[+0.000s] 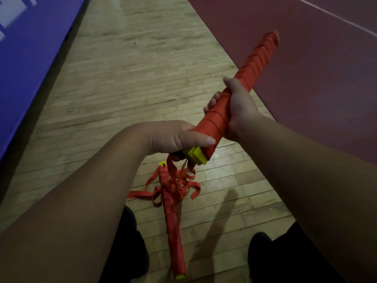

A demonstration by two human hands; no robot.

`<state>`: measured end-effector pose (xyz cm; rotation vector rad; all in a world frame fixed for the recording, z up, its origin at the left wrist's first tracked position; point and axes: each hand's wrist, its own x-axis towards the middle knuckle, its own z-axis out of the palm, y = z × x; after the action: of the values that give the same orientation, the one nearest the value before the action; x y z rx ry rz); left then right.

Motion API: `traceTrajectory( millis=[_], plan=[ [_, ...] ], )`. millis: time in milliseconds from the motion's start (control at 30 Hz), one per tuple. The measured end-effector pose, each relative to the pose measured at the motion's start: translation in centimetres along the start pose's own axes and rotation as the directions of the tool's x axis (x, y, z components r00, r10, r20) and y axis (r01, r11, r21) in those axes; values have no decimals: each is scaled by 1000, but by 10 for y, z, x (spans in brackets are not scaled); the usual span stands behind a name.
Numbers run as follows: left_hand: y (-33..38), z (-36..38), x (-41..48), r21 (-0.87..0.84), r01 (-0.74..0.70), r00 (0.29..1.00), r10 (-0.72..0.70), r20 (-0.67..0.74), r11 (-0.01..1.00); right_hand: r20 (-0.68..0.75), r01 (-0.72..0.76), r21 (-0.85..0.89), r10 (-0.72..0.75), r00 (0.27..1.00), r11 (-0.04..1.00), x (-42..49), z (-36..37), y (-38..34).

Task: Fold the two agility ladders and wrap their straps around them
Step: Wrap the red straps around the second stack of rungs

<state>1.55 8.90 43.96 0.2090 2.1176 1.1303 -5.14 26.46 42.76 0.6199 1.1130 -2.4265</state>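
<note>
Two agility ladders, both folded into red bundles.

The left hand and right hand each grip the wrapped ladder held in the air; the second ladder lies on the wooden floor near the feet, loose straps spilling around it.

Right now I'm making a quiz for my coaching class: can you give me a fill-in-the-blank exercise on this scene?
1. Both hands grip a folded ladder bundle wrapped in ____ strap.
2. The rung ends showing below the left hand are ____.
3. The right hand grips the bundle ____ up than the left.
4. The second ladder lies on the ____ floor.

Missing words: red; yellow; farther; wooden
</note>
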Motion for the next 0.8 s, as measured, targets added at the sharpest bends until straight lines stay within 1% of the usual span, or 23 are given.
traceTrajectory(
  millis=[67,133,233,300,367,433,533,567,600,633,667,733,800],
  plan=[
    [0,2,3,106,46,999,-46,-8,993,-53,6,-93,-11,999,996,4,-3,4],
    [0,4,7,238,88,996,-85,-21,967,-81,40,-213,-58,995,976,7,-3,5],
    [0,13,13,363,151,988,-146,-42,919,-130,119,-386,-182,975,915,6,-2,8],
    [1,21,15,426,221,975,-201,-92,877,-153,178,-483,-283,947,857,7,-3,10],
    [3,28,20,467,299,954,-249,-167,832,-156,221,-563,-365,918,796,8,-4,12],
    [4,37,24,485,373,924,-272,-267,791,-146,235,-635,-413,899,736,13,-4,16],
    [1,50,31,544,503,852,-279,-443,672,-125,222,-713,-432,893,666,15,2,23],
    [0,52,32,536,523,837,-280,-470,663,-107,217,-735,-426,899,642,13,4,24],
    [-1,50,32,506,516,840,-291,-459,691,-89,215,-745,-414,906,631,12,6,25],
    [-1,45,31,459,482,862,-310,-402,746,-77,211,-743,-394,916,635,10,7,26],
    [-2,38,26,402,436,892,-327,-312,805,-69,202,-734,-366,928,649,9,8,26],
    [-5,22,14,276,339,941,-320,-112,899,-49,189,-678,-300,953,710,6,5,21],
    [-6,10,1,148,269,960,-277,37,952,13,197,-550,-228,974,812,-2,3,14]
  ],
)
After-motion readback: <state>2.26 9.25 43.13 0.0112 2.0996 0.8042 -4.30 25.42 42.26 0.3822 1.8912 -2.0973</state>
